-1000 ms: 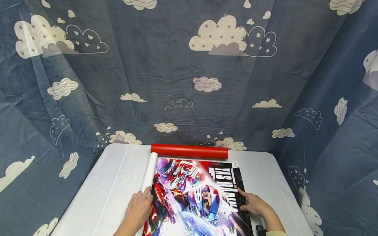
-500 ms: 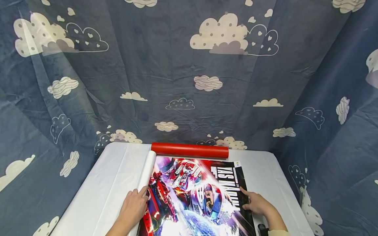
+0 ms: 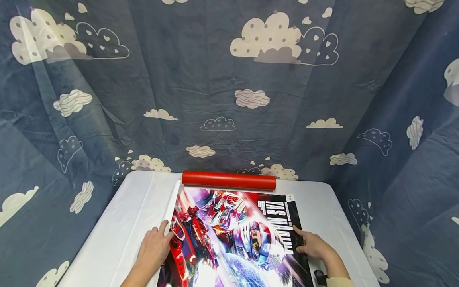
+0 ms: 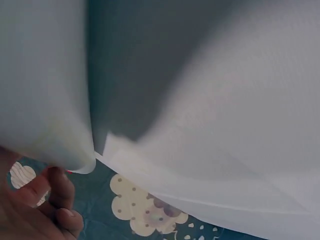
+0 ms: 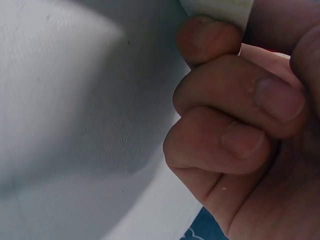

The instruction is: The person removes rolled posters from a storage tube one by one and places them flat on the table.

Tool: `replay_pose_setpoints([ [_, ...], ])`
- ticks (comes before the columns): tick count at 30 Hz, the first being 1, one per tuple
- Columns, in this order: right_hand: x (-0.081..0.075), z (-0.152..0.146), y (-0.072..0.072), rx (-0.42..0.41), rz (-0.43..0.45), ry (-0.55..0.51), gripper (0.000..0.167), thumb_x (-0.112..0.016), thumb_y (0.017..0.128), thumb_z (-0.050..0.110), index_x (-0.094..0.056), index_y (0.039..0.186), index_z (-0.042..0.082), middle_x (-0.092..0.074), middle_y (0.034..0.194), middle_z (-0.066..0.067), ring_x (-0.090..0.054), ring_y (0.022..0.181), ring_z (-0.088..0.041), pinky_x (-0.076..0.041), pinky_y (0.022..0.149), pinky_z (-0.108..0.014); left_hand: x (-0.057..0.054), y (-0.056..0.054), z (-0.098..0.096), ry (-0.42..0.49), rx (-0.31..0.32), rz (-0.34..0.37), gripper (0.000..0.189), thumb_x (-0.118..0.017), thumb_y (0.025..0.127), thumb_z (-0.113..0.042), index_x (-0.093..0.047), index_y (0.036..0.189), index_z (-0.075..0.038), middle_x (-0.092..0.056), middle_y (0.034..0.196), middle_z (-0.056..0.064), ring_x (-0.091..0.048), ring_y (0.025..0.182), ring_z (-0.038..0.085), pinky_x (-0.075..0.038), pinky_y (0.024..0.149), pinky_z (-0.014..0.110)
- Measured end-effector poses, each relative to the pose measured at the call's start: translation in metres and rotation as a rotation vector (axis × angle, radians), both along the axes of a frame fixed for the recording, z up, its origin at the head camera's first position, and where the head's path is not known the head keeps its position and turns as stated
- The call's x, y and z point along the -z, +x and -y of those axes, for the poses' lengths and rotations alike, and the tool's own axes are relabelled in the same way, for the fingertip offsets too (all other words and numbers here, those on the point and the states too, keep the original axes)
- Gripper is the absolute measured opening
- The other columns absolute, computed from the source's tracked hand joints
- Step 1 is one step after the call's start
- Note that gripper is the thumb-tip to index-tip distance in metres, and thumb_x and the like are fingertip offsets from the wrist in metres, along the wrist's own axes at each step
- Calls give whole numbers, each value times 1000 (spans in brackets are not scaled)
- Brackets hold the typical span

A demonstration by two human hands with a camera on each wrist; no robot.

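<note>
A glossy racing poster [image 3: 229,235], with a helmeted driver and red cars, lies spread across the table. Its left side still curls up in a thin white roll. My left hand [image 3: 152,247] holds that curled edge; in the left wrist view bent fingers [image 4: 62,187] sit at the end of the white-backed roll [image 4: 45,90]. At the opposite side my right hand [image 3: 315,248] pinches the poster's black border between thumb and index finger. The right wrist view has a pale strip of the poster [image 5: 220,7] between these, the other fingers [image 5: 215,140] curled.
A red tube [image 3: 229,180] lies across the table's far edge, just behind the poster. White covering [image 3: 118,231] spreads over the table on both sides. Behind it hangs a dark blue curtain [image 3: 215,79] with cloud prints.
My left hand has moved left and toward me, unrolling more of the poster, so more red car shows. The roll has become thinner. My right hand keeps its pinch, shifted slightly right.
</note>
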State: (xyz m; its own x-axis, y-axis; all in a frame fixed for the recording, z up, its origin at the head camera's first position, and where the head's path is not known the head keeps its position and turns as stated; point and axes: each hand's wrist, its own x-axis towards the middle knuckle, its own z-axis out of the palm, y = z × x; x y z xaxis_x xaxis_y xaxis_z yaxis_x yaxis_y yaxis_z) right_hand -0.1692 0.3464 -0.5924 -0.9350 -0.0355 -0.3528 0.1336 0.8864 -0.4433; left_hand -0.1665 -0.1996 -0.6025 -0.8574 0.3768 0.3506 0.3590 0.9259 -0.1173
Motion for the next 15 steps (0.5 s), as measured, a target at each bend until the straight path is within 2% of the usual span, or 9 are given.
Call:
replay_pose_setpoints([
  [4,1,-6,2,1,-6,1,86,-87,81,13,-47,156,1,-58,139,-44,-54,132,-63,-45,108,-73,-7,-2,8,51,-40,49,35,-92,74,-13,-75,105,-9,-66,125,18,-62,75,25,-51,64,39],
  [6,2,-7,3,13,-1,-5,87,-87,81,14,-46,157,1,-57,140,-43,-54,132,-62,-46,108,-73,-11,-4,13,113,-59,82,33,-90,76,-8,-74,104,-5,-69,113,16,-65,72,25,-55,63,40],
  [8,2,-8,4,27,7,-13,88,-87,82,15,-45,158,2,-61,137,-41,-61,124,-56,-48,106,-70,-16,-8,19,190,-87,123,26,-88,79,-5,-72,100,-3,-69,99,11,-66,67,25,-56,58,41],
  [10,2,-9,4,48,12,-32,89,-87,82,16,-44,159,3,-64,132,-37,-67,110,-46,-52,101,-66,-20,-13,26,272,-114,188,18,-85,83,-3,-72,95,-3,-69,89,7,-68,65,25,-56,56,42],
  [12,3,-9,6,87,22,-86,90,-86,82,13,-42,160,3,-69,119,-33,-67,94,-39,-55,90,-60,-24,-20,33,349,-142,272,12,-82,86,-2,-72,93,-6,-72,86,8,-71,69,28,-56,58,46],
  [15,4,-11,8,111,7,-208,86,-84,83,8,-43,158,2,-69,122,-29,-70,97,-36,-56,90,-59,-28,-32,44,422,-168,441,16,-82,88,-5,-74,101,-11,-78,97,13,-75,86,34,-58,70,52],
])
